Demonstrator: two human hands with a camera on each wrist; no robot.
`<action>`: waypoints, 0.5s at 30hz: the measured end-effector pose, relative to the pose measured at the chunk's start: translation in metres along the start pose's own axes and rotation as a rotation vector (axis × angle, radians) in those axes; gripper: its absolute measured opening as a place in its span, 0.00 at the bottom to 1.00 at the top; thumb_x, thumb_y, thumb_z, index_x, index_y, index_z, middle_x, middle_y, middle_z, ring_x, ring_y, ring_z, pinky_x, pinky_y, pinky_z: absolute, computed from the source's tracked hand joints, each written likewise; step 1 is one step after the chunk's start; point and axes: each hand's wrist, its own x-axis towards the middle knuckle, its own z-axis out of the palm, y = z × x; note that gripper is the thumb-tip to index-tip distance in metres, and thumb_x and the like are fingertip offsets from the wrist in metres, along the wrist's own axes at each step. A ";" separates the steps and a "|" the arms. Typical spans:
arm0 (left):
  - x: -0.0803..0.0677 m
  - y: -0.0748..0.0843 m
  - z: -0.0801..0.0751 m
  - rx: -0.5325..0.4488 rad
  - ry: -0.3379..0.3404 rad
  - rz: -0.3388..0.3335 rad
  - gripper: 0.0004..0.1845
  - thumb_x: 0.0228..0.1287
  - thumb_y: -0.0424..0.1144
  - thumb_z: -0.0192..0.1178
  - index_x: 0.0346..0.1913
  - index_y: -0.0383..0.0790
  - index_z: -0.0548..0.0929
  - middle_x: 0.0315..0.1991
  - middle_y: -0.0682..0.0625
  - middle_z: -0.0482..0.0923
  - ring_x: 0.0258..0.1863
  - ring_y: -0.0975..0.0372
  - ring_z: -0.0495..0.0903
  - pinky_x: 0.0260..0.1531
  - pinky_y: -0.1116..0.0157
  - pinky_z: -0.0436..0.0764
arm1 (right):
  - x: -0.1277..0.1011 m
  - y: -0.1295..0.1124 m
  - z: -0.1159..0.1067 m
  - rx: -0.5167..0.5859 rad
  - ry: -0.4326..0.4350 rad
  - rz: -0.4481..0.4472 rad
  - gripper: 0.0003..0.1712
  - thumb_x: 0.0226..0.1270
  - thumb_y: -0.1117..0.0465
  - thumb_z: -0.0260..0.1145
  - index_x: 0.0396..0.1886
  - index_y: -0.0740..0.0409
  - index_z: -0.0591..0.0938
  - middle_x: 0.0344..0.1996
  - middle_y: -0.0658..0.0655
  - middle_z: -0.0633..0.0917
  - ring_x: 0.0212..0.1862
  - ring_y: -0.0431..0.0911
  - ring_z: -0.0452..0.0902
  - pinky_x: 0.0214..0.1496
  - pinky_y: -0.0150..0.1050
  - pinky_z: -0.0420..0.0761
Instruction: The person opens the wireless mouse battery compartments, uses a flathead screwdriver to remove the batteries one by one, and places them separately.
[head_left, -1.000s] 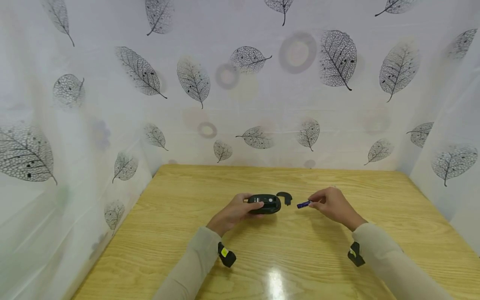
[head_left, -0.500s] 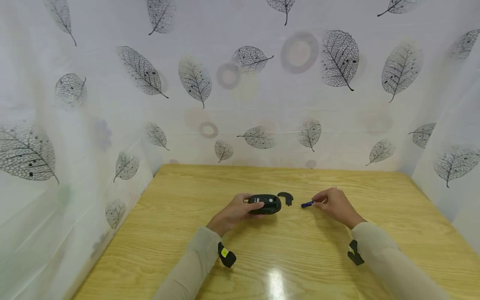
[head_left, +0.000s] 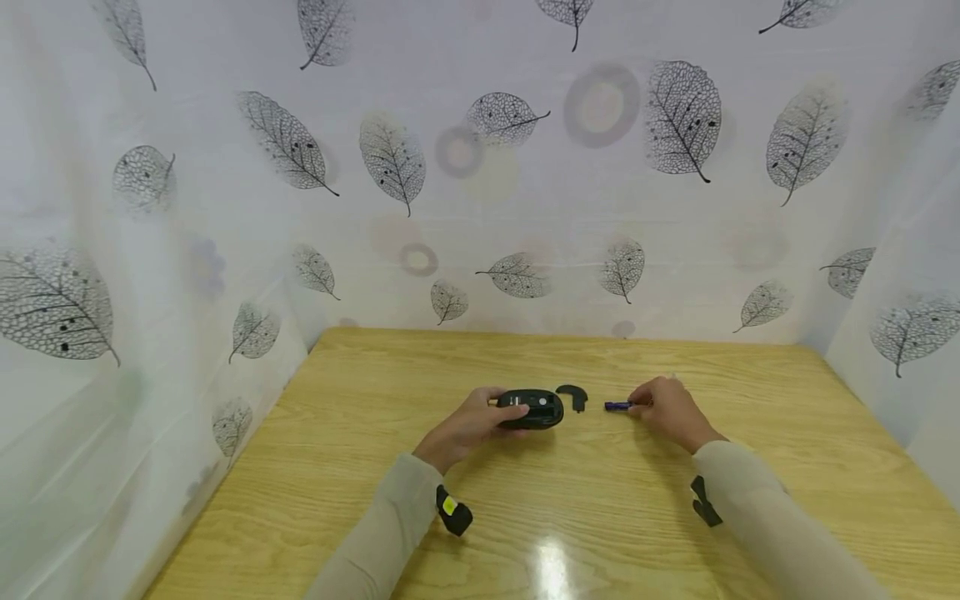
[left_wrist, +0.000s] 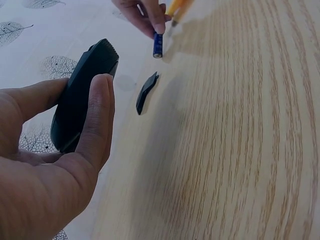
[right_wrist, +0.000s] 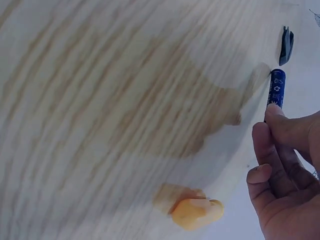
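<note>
My left hand (head_left: 476,421) grips a black computer mouse (head_left: 530,408), its underside turned up and the thumb lying across it. An open slot shows in that underside. To the right of the mouse, a black curved battery cover (head_left: 575,396) lies on the table. Farther right, my right hand (head_left: 671,408) pinches a blue battery (head_left: 617,406) between thumb and fingers. The battery's free end points left towards the cover, close over the wood. In the right wrist view, pale printed marks show on the battery (right_wrist: 276,87), and the cover (right_wrist: 286,46) lies just beyond its tip.
The wooden table (head_left: 450,533) ends at a pale leaf-patterned curtain (head_left: 480,192) behind and at both sides. A small orange object (right_wrist: 197,212) is on the table near my right hand, hidden behind that hand in the head view.
My right hand has drawn the battery slightly right, away from the mouse, and turned it from slanted to nearly level. My left hand and the mouse stay in place.
</note>
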 end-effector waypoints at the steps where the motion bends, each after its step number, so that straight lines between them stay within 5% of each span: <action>1: 0.000 0.000 0.000 0.001 0.003 0.000 0.28 0.73 0.33 0.62 0.69 0.25 0.67 0.60 0.33 0.74 0.53 0.42 0.83 0.57 0.56 0.82 | 0.001 0.001 0.001 -0.006 -0.003 0.004 0.06 0.64 0.72 0.70 0.39 0.72 0.88 0.36 0.65 0.88 0.43 0.61 0.85 0.47 0.58 0.85; 7: -0.002 0.001 -0.001 -0.002 0.009 -0.007 0.29 0.73 0.33 0.62 0.70 0.25 0.66 0.60 0.32 0.73 0.53 0.41 0.83 0.58 0.55 0.81 | 0.005 0.001 0.005 -0.030 -0.008 0.002 0.05 0.63 0.74 0.69 0.38 0.73 0.88 0.37 0.67 0.88 0.44 0.63 0.85 0.57 0.65 0.78; 15: -0.002 0.001 -0.003 0.000 0.008 -0.006 0.29 0.73 0.34 0.62 0.70 0.26 0.66 0.60 0.33 0.74 0.53 0.41 0.83 0.58 0.55 0.81 | 0.006 0.001 0.008 -0.054 -0.002 -0.020 0.05 0.63 0.76 0.69 0.38 0.73 0.88 0.38 0.68 0.88 0.44 0.64 0.85 0.45 0.57 0.85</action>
